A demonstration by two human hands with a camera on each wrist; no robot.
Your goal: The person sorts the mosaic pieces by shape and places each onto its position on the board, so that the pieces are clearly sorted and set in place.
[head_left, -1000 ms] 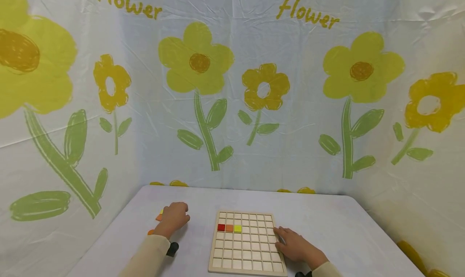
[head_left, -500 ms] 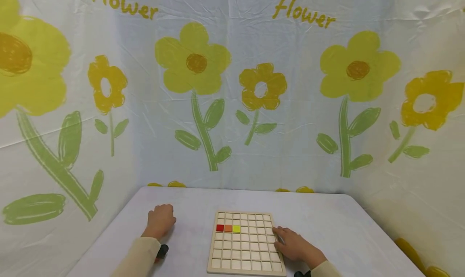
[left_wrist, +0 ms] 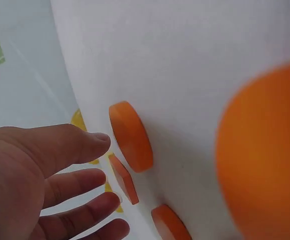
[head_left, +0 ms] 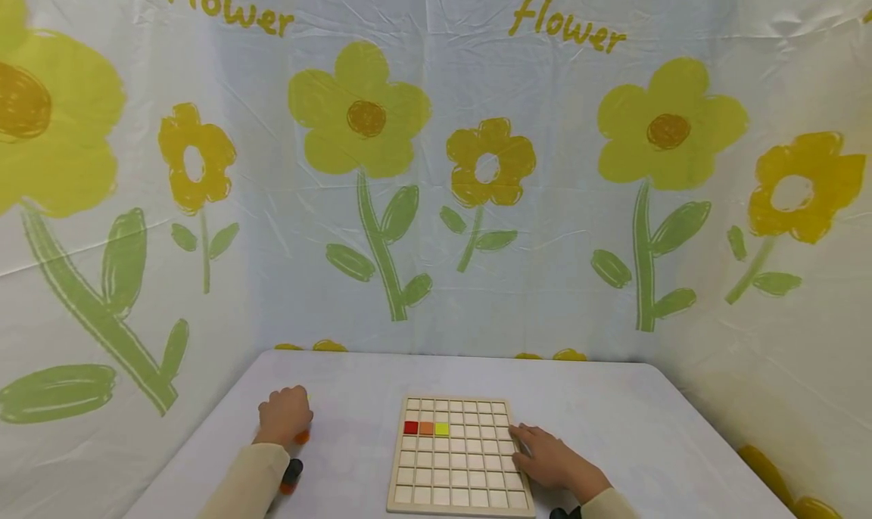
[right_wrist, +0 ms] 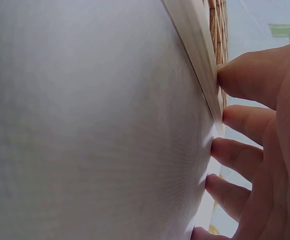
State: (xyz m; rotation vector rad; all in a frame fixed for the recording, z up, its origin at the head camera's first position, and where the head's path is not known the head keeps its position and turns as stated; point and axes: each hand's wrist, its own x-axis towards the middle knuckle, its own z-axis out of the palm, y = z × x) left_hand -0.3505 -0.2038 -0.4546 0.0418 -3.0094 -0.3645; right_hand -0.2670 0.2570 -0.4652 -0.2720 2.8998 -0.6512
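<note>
My left hand (head_left: 282, 415) is over the left side of the table with its fingers relaxed and nothing between them. In the left wrist view its thumb points at a thick orange disc (left_wrist: 131, 137). Past that disc, a thin orange tile (left_wrist: 123, 179) is close to the fingertips. A wooden grid board (head_left: 463, 458) lies mid-table, with a red tile (head_left: 411, 427), an orange tile (head_left: 426, 428) and a yellow tile (head_left: 442, 429) side by side in one row. At the board's right edge rests my right hand (head_left: 550, 457), its thumb and index fingertip against the wooden rim.
Another orange piece (left_wrist: 170, 225) is lower in the left wrist view, and a large orange round piece (left_wrist: 270, 155) is blurred near the camera. The white table (head_left: 599, 413) has rounded far corners. Flower-printed cloth (head_left: 545, 277) stands behind and on both sides.
My left hand has moved left and slightly nearer over the loose pieces, uncovering an orange one beside the wrist. The right hand stays at the board, and the tiles are unchanged.
</note>
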